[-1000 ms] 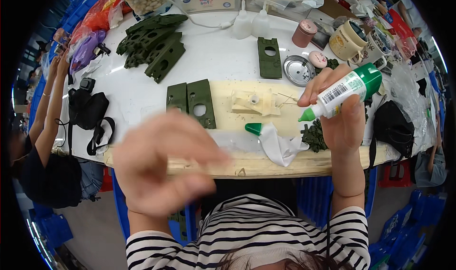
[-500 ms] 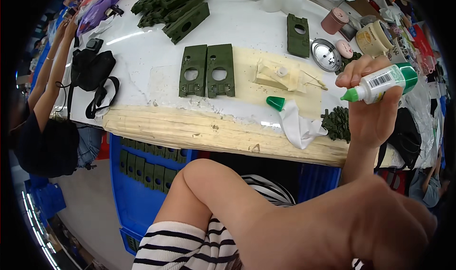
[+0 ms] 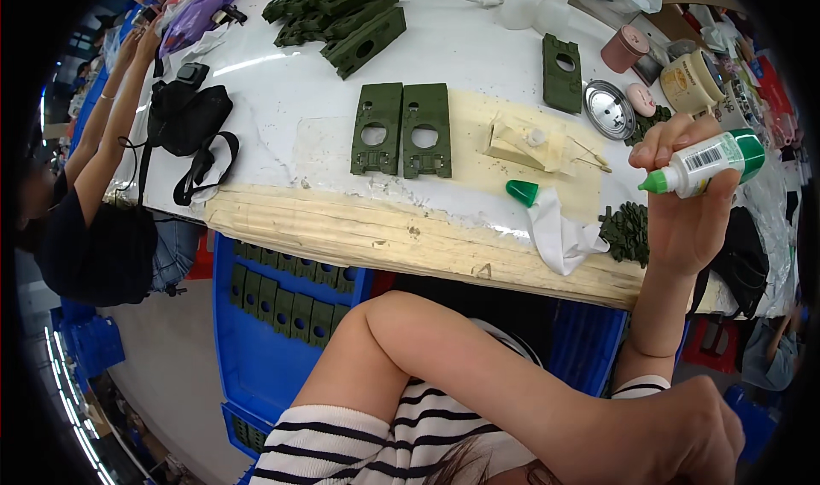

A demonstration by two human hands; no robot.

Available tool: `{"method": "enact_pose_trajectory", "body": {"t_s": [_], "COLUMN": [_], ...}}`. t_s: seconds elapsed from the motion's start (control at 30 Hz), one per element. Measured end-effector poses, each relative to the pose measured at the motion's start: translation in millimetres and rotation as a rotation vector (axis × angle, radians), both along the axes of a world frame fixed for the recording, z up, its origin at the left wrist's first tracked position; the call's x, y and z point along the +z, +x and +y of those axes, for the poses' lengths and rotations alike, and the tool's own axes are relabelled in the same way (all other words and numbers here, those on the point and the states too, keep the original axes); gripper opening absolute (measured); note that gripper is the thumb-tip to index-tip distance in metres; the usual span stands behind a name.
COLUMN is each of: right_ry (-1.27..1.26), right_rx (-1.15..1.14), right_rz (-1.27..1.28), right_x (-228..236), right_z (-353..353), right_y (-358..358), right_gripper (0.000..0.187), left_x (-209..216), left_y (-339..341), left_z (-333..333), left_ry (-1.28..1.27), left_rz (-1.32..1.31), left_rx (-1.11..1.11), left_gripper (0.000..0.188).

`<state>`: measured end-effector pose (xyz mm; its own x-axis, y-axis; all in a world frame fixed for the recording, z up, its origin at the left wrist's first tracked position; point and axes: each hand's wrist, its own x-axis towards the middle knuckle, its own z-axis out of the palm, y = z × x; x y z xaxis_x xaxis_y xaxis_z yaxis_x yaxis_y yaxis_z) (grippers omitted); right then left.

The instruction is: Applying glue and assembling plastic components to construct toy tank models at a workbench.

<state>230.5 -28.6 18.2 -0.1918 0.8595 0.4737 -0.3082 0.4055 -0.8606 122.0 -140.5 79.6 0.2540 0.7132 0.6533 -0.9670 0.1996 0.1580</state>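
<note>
My right hand [image 3: 692, 220] is raised over the table's right front edge, fingers and thumb closed round a white glue bottle [image 3: 709, 165] with a green base. The bottle tilts, its light green nozzle pointing left and slightly down. My left forearm crosses in front of me toward the right; my left hand [image 3: 666, 438] is at the lower right, knuckles bent and fingertips hidden. Two dark green moulded plates [image 3: 377, 156] with round holes lie side by side on the table. Right of them sit a taped block [image 3: 512, 143], a dark green cap [image 3: 522, 193] and a white cloth [image 3: 559, 233].
More green plates [image 3: 363, 45] are heaped at the back, and one plate [image 3: 561, 73] lies near a silver lid [image 3: 608, 109]. Small green parts [image 3: 625, 233] sit by the right front edge. Below stands a blue bin [image 3: 243, 348] holding plates. Another person [image 3: 94, 250] works at left.
My view has shifted, so the table appears farther right. My left hand has moved down, away from the camera. The glue bottle stays in my right hand.
</note>
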Motion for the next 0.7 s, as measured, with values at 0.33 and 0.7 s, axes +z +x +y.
{"method": "enact_pose_trajectory", "body": {"t_s": [0.33, 0.7], "right_ry": [0.090, 0.050], "right_rx": [-0.061, -0.022], "right_rz": [-0.011, 0.024], "right_x": [-1, -1], "right_z": [3, 4], "right_y": [-4, -2], "right_gripper": [0.041, 0.044], "left_x": [-17, -7], "left_y": [-84, -43], "left_z": [48, 23], "left_ry": [0.083, -0.042], "left_rz": [0.396, 0.215], "left_rx": [-0.057, 0.020], "left_gripper": [0.018, 0.016]}}
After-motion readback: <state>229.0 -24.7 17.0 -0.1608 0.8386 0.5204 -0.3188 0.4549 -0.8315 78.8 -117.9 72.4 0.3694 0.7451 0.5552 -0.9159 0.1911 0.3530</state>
